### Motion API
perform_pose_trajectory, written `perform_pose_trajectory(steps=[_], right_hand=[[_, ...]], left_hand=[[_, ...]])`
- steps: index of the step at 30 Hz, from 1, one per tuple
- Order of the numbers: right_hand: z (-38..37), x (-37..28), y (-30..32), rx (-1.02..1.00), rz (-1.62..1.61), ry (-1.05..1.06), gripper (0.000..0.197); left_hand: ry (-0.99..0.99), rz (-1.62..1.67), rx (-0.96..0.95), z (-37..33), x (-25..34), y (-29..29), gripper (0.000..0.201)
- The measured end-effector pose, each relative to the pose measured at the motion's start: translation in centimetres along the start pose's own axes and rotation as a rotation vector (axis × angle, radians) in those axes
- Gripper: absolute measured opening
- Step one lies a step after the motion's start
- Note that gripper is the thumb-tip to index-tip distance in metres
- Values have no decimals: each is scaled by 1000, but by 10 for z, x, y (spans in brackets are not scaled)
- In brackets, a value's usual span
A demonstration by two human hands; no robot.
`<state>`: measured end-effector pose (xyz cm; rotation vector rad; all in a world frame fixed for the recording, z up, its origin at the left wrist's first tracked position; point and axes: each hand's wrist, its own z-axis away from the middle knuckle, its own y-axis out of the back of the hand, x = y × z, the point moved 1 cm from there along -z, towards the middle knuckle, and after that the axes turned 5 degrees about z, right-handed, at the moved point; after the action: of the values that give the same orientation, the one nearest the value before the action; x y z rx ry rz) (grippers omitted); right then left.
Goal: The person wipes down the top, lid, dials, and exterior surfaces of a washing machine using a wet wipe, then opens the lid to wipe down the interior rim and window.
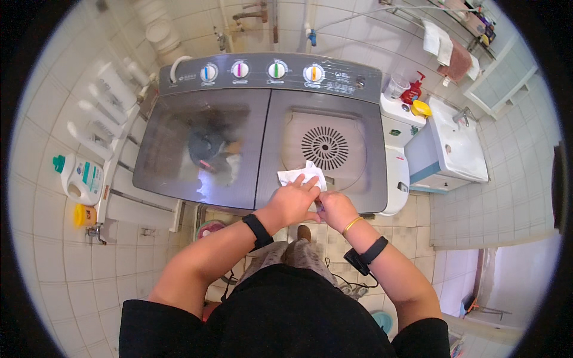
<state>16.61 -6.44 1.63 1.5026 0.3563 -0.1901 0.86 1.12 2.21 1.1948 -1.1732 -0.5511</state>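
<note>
My left hand (292, 203) rests over a crumpled white cloth (289, 176), possibly a wipe, with its fingers stretched out on top. Close beside it, my right hand (338, 210) is closed, its fingers curled at the cloth's lower right edge. Both hands are above the front edge of a grey twin-tub washing machine (262, 137), by its right lid (358, 185). That lid is down and has a round slotted vent (324, 147). Through the see-through left lid (161, 143), dark and light laundry (206, 146) shows in the tub.
Four-colour dials line the machine's panel (259, 70). A white toilet (396, 179) stands right of it, with a red pump bottle (413, 89) on top, then a washbasin (459, 143). On the left, a detergent bottle (83, 179) stands on a ledge. A pipe valve (311, 37) is behind.
</note>
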Motion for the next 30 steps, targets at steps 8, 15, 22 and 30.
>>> perform_pose_trajectory(steps=[8, 15, 22, 30], right_hand=[[-17, -33, 7, -182, -180, 151, 16], [-12, -51, 10, -199, -84, 168, 19], [-27, -41, 17, -19, 20, 132, 24], [-66, -16, 31, -21, 79, 103, 32]], left_hand=[[67, -55, 131, 65, -18, -4, 46], [69, -110, 154, 130, -55, 18, 29], [233, 70, 122, 97, -54, 36, 50], [331, -224, -22, 28, -95, 22, 59]])
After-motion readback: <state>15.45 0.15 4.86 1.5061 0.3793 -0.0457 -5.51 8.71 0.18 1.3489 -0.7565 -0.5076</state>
